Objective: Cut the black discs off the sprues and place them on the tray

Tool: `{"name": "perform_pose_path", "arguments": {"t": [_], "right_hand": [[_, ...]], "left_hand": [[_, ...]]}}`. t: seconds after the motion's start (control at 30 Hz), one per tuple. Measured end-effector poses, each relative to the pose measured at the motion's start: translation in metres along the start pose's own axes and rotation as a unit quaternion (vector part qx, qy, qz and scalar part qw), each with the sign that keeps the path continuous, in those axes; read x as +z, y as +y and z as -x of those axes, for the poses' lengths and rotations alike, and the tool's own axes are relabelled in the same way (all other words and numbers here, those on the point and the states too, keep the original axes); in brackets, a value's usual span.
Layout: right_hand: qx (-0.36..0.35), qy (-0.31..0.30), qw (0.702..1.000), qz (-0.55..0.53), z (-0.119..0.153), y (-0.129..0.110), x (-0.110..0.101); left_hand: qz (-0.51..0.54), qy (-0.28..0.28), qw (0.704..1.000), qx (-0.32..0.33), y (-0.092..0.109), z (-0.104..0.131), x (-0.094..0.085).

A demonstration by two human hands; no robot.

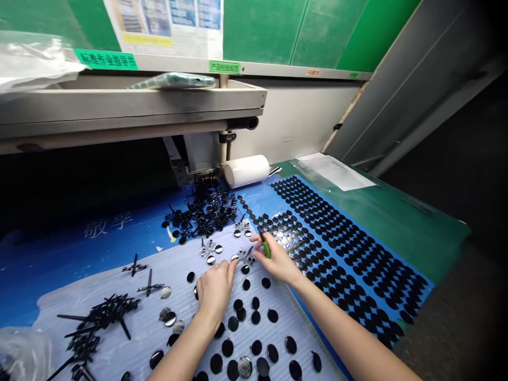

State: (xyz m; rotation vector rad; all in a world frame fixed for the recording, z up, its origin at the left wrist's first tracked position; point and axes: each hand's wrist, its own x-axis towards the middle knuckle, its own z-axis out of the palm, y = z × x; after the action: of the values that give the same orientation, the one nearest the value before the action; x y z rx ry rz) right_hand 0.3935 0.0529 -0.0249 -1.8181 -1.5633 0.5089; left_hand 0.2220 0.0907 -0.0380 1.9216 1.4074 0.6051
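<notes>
My left hand (216, 286) is closed, thumb and fingers pinching the edge of a small moulded plastic frame (246, 256) with shiny black discs on its arms. My right hand (280, 259) is wrapped round a small green-handled tool (266, 247), its dark end pointing up and away; its exact kind is unclear. The tool is right beside the frame. Two similar frames with discs, one (208, 247) to the left and one (242, 226) behind, lie on the white foam sheet (178, 270). Loose black discs (227, 347) are scattered in front of my hands.
Black moulded pieces (210, 206) are heaped at the back; bare black frames (107, 312) are piled front left. Rows of black discs cover a blue sheet (333, 233) on the right. A white roll (246, 170) lies behind, below a grey shelf (159, 106).
</notes>
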Motion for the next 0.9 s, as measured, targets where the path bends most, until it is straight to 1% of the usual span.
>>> {"name": "perform_pose_path", "arguments": {"t": [0.07,0.13,0.2,0.3,0.4,0.5,0.63,0.73,0.8,0.83,0.9], "right_hand": [[-0.018,-0.011,1.0,-0.01,-0.006,0.005,0.007],[-0.035,-0.011,0.999,-0.014,-0.01,0.007,0.01],[-0.051,-0.007,0.999,-0.015,-0.011,0.007,0.007],[-0.076,-0.001,0.997,-0.017,-0.006,0.0,-0.005],[-0.098,0.007,0.995,-0.019,0.004,-0.015,-0.016],[-0.119,0.018,0.993,-0.022,0.016,-0.032,-0.02],[-0.155,0.017,0.987,-0.032,0.031,-0.05,-0.018],[-0.175,0.007,0.983,-0.05,0.041,-0.06,-0.018],[-0.169,0.004,0.982,-0.089,0.048,-0.065,-0.021],[-0.154,0.009,0.981,-0.115,0.05,-0.067,-0.022],[-0.099,0.029,0.98,-0.171,0.056,-0.066,-0.025]], "left_hand": [[-0.039,0.0,0.999,0.013,-0.003,-0.003,0.01],[-0.061,0.0,0.998,0.022,-0.007,-0.004,0.015],[-0.066,0.001,0.998,0.023,-0.008,-0.004,0.014],[-0.041,0.004,0.999,0.003,-0.003,-0.002,0.003],[0.026,0.008,0.999,-0.025,0.01,0.005,-0.007],[0.128,-0.006,0.99,-0.057,0.023,0.014,-0.008],[0.261,-0.025,0.957,-0.124,0.033,0.023,-0.002],[0.321,-0.021,0.937,-0.138,0.035,0.027,-0.006],[0.345,-0.019,0.928,-0.136,0.037,0.029,-0.012],[0.355,-0.02,0.925,-0.135,0.038,0.03,-0.015],[0.376,-0.019,0.916,-0.141,0.041,0.035,-0.022]]}}
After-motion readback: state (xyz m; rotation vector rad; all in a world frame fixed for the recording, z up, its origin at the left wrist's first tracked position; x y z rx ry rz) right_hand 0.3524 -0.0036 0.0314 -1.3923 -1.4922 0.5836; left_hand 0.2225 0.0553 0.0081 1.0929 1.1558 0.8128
